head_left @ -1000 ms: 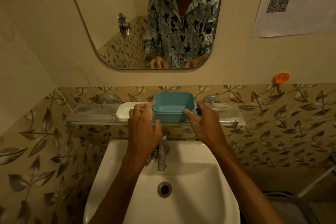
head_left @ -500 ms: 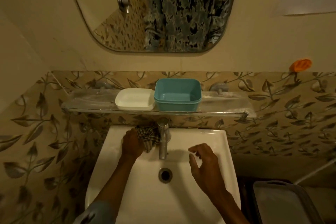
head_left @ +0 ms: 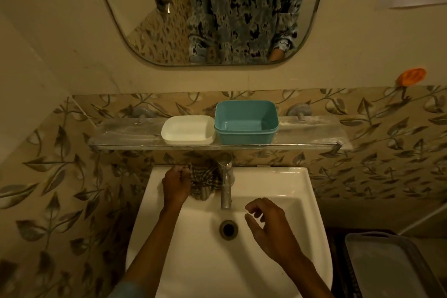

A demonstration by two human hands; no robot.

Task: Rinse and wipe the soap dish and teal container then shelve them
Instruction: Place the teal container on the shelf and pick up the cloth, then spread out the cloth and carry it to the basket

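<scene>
The white soap dish and the teal container stand side by side on the glass shelf above the basin, both upright and empty. My left hand rests on the back left rim of the white sink, its fingers closed on a checked cloth bunched beside the tap. My right hand hovers over the basin to the right of the drain, fingers apart and holding nothing.
A mirror hangs above the shelf and reflects a person's patterned shirt. An orange hook sticks to the wall at the right. A grey lidded bin stands low at the right of the sink.
Both hands have come down from the teal container on the shelf to the sink. The left hand has taken hold of the checked cloth by the tap. The view has tilted downward.
</scene>
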